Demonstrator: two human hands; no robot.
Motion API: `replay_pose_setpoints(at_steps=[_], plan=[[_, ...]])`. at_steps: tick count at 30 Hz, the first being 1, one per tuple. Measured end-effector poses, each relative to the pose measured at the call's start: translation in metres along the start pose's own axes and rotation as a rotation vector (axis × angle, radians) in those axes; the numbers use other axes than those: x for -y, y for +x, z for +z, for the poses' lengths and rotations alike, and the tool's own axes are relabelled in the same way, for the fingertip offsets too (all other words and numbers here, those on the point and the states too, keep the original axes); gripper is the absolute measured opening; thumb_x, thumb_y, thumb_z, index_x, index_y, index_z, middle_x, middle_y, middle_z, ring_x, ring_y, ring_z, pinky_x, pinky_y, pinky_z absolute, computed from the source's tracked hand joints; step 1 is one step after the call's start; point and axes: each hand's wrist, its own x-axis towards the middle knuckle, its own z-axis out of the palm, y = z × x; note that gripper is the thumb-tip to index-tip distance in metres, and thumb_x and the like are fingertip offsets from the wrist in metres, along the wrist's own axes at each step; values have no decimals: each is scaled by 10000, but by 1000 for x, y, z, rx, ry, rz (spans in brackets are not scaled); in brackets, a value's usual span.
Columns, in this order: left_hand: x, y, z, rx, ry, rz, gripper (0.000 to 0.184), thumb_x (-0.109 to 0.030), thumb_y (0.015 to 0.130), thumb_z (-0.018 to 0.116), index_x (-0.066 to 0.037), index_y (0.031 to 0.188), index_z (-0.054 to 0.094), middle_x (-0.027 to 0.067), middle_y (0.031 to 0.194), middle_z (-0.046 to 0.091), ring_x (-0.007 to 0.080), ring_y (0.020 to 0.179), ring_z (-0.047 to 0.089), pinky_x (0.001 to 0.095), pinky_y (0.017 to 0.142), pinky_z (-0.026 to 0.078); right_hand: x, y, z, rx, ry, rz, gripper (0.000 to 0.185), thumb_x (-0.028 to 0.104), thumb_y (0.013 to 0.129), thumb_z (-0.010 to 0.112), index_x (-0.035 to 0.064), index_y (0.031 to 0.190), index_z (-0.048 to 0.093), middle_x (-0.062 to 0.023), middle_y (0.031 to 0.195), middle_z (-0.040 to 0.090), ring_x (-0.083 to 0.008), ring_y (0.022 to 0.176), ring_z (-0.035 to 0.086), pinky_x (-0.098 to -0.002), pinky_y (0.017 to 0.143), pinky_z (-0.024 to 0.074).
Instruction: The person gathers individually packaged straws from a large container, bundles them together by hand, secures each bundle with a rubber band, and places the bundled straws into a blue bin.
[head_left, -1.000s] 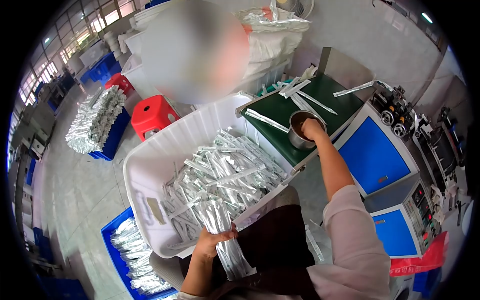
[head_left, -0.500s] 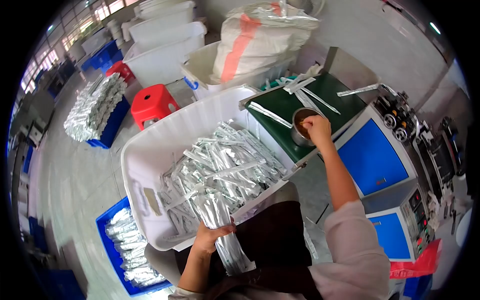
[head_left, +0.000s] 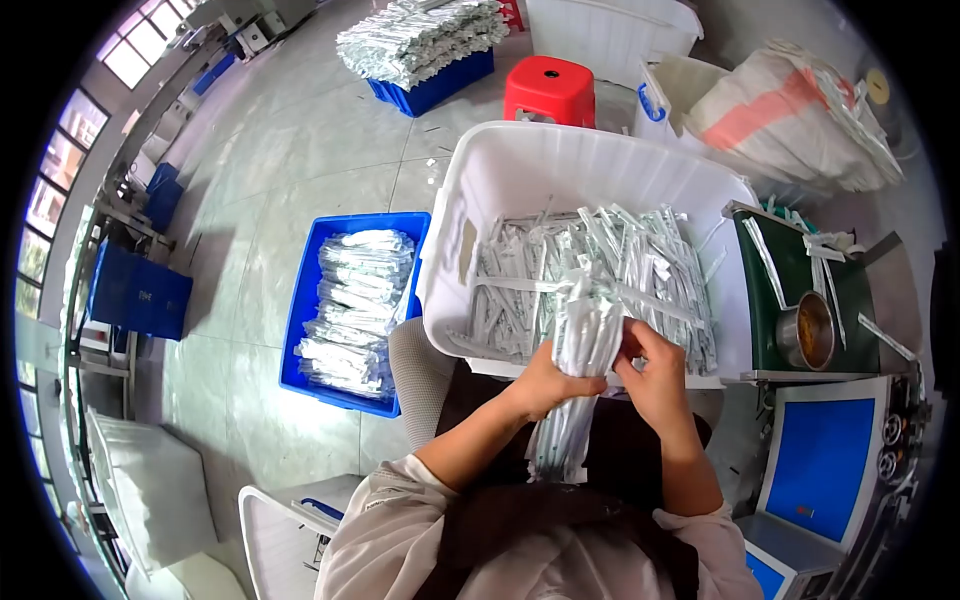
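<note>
left hand (head_left: 545,386) is gripping the silvery packet bundle (head_left: 585,335) mid-length; right hand (head_left: 657,378) is curling at its 2 o'clock edge, can't tell if pinching. it's overlapping the 6 o'clock rim of the white tub (head_left: 590,155). i'm guessing light, slick, bendy, so squeezing mid-length is making sense.
</note>
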Motion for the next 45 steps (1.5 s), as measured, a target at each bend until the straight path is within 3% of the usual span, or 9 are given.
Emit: replay_pose_setpoints(at_steps=[6,14,18,25,34,36,39,41,45], plan=[[-2,-15,-9,642,-538,-247,696,-68,532,722,-28,1114,342,64,636,478,175,552,495,284,560,398,-58,58,20,-246,-327,-295,136,-48,679,481,13,780,549,-123,732,541,-293,647,531,-337,619,431],[34,-11,-50,617,-774,-156,497,-120,530,711,-24,922,422,58,661,453,164,578,476,286,570,375,-14,-19,17,258,1374,239,210,-142,661,374,7,570,490,-106,623,541,-218,663,515,-367,766,429],[23,-9,-38,607,-700,-170,598,-107,543,698,-2,1058,413,101,671,492,179,592,498,303,578,400,6,5,16,25,411,-112,349,-83,775,438,-80,1117,507,-207,1149,515,-288,1067,508,-343,925,378],[32,-3,-14,683,-624,-191,471,-47,552,692,22,977,500,142,705,544,216,612,563,311,547,476,50,29,-2,448,309,-132,845,363,756,641,-130,1282,201,-198,1383,204,-235,1234,310,-314,989,269],[38,-3,10,868,-514,-246,491,19,564,676,19,1010,472,150,741,577,233,666,595,320,612,491,75,48,-13,966,-84,-346,225,58,476,636,8,695,640,-108,718,625,-245,698,582,-295,671,453],[41,0,3,768,-508,-180,549,-121,600,712,36,1052,443,160,802,585,245,731,596,324,706,470,61,52,-2,969,-32,-365,469,130,513,707,36,962,610,-125,866,622,-232,772,579,-301,683,456],[38,-22,-16,249,10,-26,789,-307,554,780,45,1142,391,145,1005,539,218,949,518,303,830,404,46,33,43,78,874,74,822,242,544,769,59,1246,384,-106,941,578,-205,805,556,-309,708,460],[56,-53,-24,196,-4,50,896,-337,525,811,50,1193,357,107,1050,518,178,991,479,300,865,382,-2,22,48,416,1193,474,1055,331,558,789,71,1344,135,-78,936,527,-179,800,529,-321,726,464],[72,-93,-35,-47,-14,-56,700,-234,593,774,12,1143,418,88,992,543,151,920,518,275,788,433,-13,-17,104,842,1283,657,686,268,580,717,-24,1112,399,-105,811,547,-194,743,541,-336,698,467]])
